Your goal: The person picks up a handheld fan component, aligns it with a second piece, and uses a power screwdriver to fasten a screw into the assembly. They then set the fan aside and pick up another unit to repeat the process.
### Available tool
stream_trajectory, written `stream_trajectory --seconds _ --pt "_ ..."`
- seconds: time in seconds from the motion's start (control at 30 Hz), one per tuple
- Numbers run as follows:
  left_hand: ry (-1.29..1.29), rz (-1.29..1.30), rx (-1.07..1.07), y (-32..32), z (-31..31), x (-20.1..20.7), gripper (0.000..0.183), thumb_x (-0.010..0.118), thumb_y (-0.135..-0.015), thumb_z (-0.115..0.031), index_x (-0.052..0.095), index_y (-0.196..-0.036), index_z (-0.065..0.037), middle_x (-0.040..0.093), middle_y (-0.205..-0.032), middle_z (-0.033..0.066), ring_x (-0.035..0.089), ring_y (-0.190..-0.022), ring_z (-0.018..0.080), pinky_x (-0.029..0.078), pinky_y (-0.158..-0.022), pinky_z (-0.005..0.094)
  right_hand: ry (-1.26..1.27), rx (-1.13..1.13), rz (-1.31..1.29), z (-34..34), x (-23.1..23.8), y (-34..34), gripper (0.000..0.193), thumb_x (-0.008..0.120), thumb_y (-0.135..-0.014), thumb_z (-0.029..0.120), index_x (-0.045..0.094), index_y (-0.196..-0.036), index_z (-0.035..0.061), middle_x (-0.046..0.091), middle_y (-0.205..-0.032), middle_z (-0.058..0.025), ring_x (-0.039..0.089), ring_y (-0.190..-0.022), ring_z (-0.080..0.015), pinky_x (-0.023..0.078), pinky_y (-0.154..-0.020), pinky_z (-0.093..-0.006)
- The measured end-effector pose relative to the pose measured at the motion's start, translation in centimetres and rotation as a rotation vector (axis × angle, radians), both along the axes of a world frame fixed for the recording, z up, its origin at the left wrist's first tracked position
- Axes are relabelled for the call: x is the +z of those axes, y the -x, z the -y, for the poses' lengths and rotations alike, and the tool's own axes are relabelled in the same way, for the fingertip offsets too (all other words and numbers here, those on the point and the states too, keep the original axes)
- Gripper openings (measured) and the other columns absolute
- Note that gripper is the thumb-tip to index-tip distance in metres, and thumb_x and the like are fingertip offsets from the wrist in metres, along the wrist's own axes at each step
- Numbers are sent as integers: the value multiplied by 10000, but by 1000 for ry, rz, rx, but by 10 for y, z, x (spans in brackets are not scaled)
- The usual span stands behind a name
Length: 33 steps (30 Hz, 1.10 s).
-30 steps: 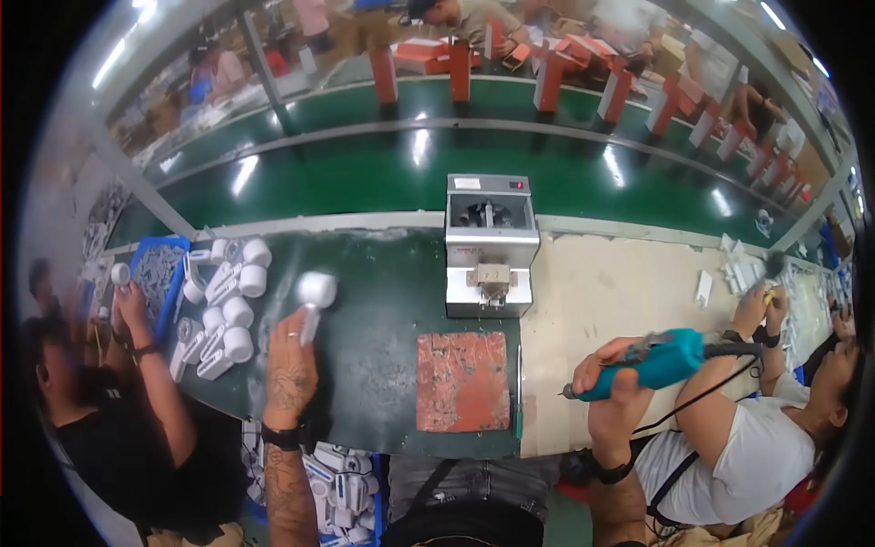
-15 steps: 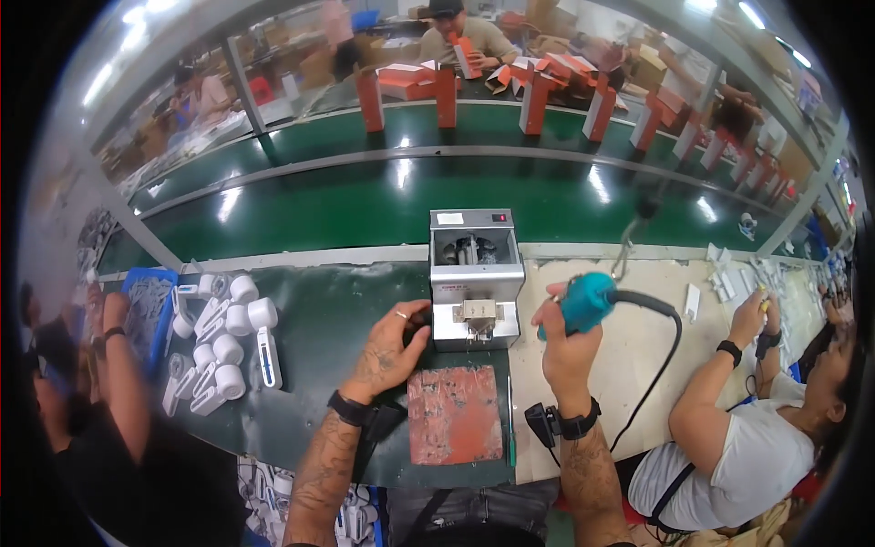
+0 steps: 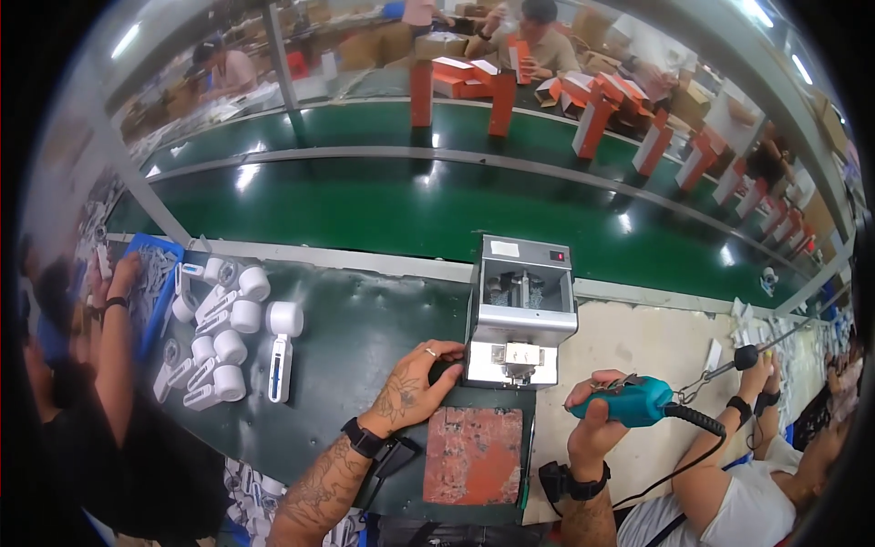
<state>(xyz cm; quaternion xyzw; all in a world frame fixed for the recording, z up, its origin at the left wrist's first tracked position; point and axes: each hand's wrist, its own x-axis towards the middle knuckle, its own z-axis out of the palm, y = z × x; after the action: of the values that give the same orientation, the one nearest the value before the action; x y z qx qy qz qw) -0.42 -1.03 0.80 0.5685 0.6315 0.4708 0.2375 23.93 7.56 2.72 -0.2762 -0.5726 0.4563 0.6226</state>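
Observation:
My left hand [image 3: 415, 387] rests at the left side of a small grey screw feeder [image 3: 524, 314], its thumb and index finger apart; the other fingertips are partly hidden. Loose small metal pieces show in the feeder's open bin. In my right hand [image 3: 597, 428] is a teal electric screwdriver [image 3: 638, 403], lying nearly level, its cable end to the right. A hook and wire hang it from above. Its bit end is hard to make out. In front of the feeder lies a worn red square pad [image 3: 474, 454]. Left of my left hand stands one white round-headed handheld device [image 3: 281, 351].
Several more white devices [image 3: 219, 319] are heaped at the left beside a blue bin [image 3: 159, 283]. Behind a metal rail runs a green conveyor [image 3: 365, 210] with upright orange-and-white boxes [image 3: 499, 105]. Co-workers sit close on both sides; the right one's arm [image 3: 715, 456] is near my screwdriver.
The whole view has shifted, so the bench sits further right and lower. My right hand has tipped the screwdriver from slanted to nearly level. My left hand stays by the feeder.

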Motion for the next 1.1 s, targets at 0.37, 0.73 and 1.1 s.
stream_trajectory --seconds 0.37,0.73,1.1 --pt "10 26 8 0 2 1 278 629 -941 -84 609 -1206 0 656 -1075 148 657 -1023 270 517 -920 354 20 25 -9 2 3 0 604 752 -869 523 519 -1106 19 580 -705 -55 570 -628 -162 471 -573 -288" --pt "-14 -38 55 0 -2 -18 273 625 -931 -96 622 -1183 10 665 -1118 171 663 -1024 278 519 -912 366 40 -44 -92 -7 -5 -13 396 718 -933 368 598 -1120 41 616 -823 -45 586 -677 -143 476 -597 -293" --pt "74 -106 101 -2 -1 -30 248 572 -945 -49 592 -1186 6 628 -1041 121 605 -956 212 479 -875 324 24 -38 58 -11 -1 -20 594 737 -910 432 527 -1221 -29 609 -775 -51 553 -688 -108 442 -628 -257"
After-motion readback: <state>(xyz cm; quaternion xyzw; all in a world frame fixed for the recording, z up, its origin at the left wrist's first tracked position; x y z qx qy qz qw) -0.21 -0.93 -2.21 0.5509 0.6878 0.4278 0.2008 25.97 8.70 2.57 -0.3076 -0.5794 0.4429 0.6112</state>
